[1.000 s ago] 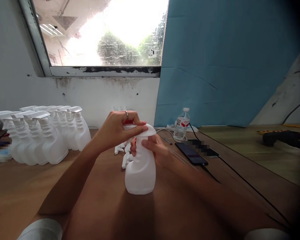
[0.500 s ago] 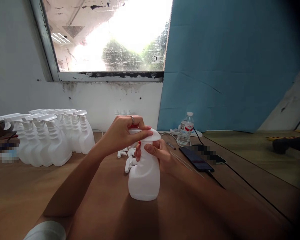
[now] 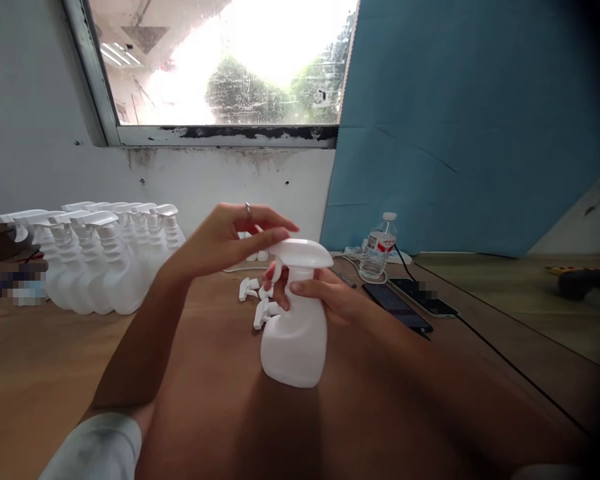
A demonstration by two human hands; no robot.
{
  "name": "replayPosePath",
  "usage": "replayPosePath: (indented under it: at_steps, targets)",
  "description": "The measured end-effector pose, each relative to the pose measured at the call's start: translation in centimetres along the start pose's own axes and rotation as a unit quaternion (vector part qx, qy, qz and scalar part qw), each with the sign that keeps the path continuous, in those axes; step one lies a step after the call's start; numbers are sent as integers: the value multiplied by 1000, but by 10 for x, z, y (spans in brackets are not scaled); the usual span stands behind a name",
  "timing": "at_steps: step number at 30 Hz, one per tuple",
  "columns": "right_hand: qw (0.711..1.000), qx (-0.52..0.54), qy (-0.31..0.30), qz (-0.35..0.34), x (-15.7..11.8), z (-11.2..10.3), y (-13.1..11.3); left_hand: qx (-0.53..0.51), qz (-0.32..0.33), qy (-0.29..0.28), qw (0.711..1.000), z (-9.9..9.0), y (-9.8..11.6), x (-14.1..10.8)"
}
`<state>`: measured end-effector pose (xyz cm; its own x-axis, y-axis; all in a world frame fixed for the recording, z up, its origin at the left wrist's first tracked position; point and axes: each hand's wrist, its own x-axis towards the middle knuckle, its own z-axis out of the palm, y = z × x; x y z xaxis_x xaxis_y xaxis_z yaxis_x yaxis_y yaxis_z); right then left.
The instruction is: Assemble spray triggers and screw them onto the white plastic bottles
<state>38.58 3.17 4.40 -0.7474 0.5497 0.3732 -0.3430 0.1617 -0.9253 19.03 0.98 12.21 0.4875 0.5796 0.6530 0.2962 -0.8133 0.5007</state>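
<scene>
A white spray bottle [image 3: 296, 347] stands on the brown table, its spray head [image 3: 303, 253] on top with the nozzle side toward the left. My right hand [image 3: 325, 290] wraps round the bottle's neck from behind and the right, thumb in front. At the left of the spray head, my left hand [image 3: 240, 237], with a ring, has its fingers stretched out; the thumb tip is at the head's edge, and whether it touches cannot be made out. Loose white trigger heads [image 3: 264, 313] lie behind the bottle to the left.
Rows of white spray bottles [image 3: 123, 277] stand at the left. Back right are a water bottle [image 3: 379, 247], white cables, a pen-like item and two phones [image 3: 423, 297] with a black cable. A window [image 3: 280, 73] and blue cloth [image 3: 405, 133] are behind.
My left hand has loosened from the spray head and shifted left and up. The spray head has turned, its trigger now showing at the left. The view has tilted slightly.
</scene>
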Motion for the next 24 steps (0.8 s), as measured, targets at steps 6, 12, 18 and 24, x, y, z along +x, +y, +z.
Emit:
replayPosePath:
  at_steps: [6, 12, 18, 24]
  targets:
    - [999, -43, 21, -14, 2, 10, -1, 48, 7, 109, 993, -30, -1, -12]
    - [998, -50, 17, -44, 1, 12, 4, 116, -19, 25, 993, -24, 3, -14]
    - [994, -109, -1, -14, -4, 17, -3, 208, -18, -59, 976, -7, 12, -10]
    - [986, -168, 4, 9, -1, 5, -6, 296, -29, 43, 954, -24, 16, -24]
